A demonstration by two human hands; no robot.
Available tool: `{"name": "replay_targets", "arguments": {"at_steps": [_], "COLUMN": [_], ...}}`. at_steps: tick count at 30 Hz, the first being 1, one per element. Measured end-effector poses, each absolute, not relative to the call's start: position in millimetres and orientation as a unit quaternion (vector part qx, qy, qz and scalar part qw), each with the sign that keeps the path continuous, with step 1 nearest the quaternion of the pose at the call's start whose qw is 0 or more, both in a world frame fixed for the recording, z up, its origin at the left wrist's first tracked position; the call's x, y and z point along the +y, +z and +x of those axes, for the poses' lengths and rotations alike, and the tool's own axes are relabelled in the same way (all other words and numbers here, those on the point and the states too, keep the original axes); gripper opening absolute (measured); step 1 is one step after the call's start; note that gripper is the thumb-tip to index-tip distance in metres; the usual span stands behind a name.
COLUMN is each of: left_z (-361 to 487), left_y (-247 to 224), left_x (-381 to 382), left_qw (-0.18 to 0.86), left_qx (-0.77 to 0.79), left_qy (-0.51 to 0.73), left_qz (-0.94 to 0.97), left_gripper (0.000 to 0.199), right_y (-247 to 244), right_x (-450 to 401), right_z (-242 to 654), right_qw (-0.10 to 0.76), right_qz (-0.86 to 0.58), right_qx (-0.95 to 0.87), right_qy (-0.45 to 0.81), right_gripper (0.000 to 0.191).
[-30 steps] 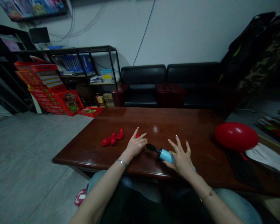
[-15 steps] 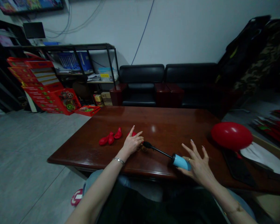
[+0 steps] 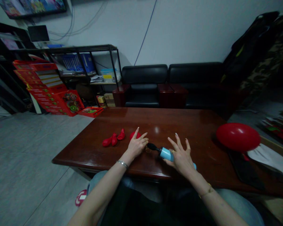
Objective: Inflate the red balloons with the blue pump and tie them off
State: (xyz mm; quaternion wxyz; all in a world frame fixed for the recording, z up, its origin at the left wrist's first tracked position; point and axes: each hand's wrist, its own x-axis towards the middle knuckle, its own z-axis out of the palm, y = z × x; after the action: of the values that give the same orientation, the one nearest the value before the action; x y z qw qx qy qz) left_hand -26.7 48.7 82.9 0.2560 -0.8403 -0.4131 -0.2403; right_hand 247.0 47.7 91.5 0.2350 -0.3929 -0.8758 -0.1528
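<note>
Pump: here it is, the blue pump [image 3: 166, 154] above the near edge of the table [image 3: 155, 119], between the two hands, its black nozzle [image 3: 152, 146] meeting the left fingertips.
Pump's line: a slant, nozzle up and left, blue body down and right toward the wearer.
Right hand: nearer the blue body, this one [image 3: 182, 160], thumb side closed around it, other fingers fanned out above; the pump's tail shows past the palm.
Left hand: nearer the nozzle, this one [image 3: 136, 147], thumb and a finger drawn in at the tip, the rest spread; what they pinch is hidden, cannot tell.
Small balloon: a red one [image 3: 134, 135], left of the pump, behind the left hand and partly covered by it.
Gold loops: just below the nozzle [image 3: 148, 150], close in beside the fingers.
Red trio: three little balloons [image 3: 114, 140], farther left of the pump.
Big balloon: plump and red [image 3: 238, 137], well right of the pump.
In the way: the left hand, between pump and small balloon.
</note>
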Motion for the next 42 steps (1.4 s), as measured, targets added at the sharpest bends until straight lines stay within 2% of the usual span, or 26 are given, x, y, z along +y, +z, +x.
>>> {"name": "replay_targets", "arguments": {"at_steps": [15,26,31,42], "left_z": [-56.6,-24.2,-22.8,-45.8], "left_y": [83.4,82.0,71.0,74.9], "left_x": [42.9,56.5,55.1,56.3], "left_qw": [0.241,0.242,0.235,0.216], "left_qx": [-0.434,-0.421,-0.417,-0.431], "left_qy": [-0.252,-0.236,-0.239,-0.235], "left_qz": [-0.831,-0.842,-0.844,-0.844], "left_gripper": [0.02,0.023,0.02,0.023], "right_y": [73.1,86.1,85.4,73.2], "right_x": [43.0,47.7,50.8,54.3], "right_z": [332.6,276.2,258.3,323.2], "right_qw": [0.235,0.219,0.218,0.23], "right_qz": [-0.392,-0.412,-0.393,-0.396], "right_qx": [-0.882,-0.868,-0.875,-0.877], "right_qy": [-0.118,-0.172,-0.181,-0.147], "right_gripper": [0.037,0.025,0.027,0.035]}}
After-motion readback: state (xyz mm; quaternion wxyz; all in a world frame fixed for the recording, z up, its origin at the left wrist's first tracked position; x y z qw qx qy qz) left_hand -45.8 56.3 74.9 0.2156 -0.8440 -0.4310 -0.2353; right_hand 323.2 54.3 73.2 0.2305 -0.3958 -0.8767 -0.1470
